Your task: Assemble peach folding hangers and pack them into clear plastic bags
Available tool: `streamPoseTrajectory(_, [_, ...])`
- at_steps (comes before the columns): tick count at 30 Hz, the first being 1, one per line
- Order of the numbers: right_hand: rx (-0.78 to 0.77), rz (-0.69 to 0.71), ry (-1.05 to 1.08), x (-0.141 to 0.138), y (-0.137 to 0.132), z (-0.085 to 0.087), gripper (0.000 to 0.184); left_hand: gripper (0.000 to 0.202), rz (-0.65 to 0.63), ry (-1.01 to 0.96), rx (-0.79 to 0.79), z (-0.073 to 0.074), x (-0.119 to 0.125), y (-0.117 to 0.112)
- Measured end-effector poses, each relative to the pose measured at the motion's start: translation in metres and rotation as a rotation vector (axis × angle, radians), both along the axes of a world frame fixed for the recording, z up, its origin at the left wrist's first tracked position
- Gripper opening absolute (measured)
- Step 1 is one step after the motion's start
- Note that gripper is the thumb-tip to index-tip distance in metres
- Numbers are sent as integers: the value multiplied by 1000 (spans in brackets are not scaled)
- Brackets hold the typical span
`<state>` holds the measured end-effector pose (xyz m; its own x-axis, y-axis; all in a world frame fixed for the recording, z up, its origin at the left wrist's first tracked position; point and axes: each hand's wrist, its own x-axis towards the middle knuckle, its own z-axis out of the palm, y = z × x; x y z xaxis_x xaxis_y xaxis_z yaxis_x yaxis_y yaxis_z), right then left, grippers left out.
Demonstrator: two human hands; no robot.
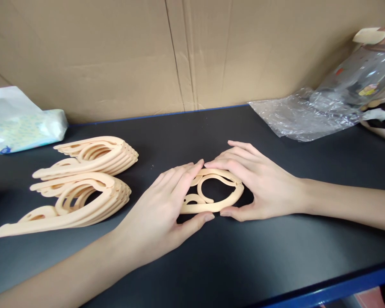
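Note:
A beige folding clothes hanger point(223, 203), folded up, lies flat on the black table between my two hands. My left hand point(171, 196) holds its left end, fingers along the far edge and thumb at the near edge, and covers that end. Around the right end, my right hand point(253, 182) curves with its thumb on the near side and its fingers on the far side. The fingertips of both hands almost meet at the hanger's far edge. To the left are two stacks of matching folded hangers, a farther stack point(115, 158) and a nearer stack point(105, 205).
A tissue pack point(35, 128) sits at the back left. Crumpled clear plastic point(295, 115) lies at the back right, beside a transparent bottle point(356, 72). A cardboard wall point(122, 55) stands behind the black table point(244, 265), which has a blue edge.

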<state>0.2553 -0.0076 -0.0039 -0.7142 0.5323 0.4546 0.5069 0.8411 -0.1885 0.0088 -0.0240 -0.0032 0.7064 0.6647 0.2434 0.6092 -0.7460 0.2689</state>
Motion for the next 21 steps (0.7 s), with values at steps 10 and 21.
streamPoseTrajectory(10, [30, 50, 95, 1, -3, 3, 62, 61, -24, 7, 132, 13, 8, -6])
streamPoseTrajectory(21, [26, 142, 175, 7, -5, 6, 56, 60, 113, 93, 245, 45, 6, -23])
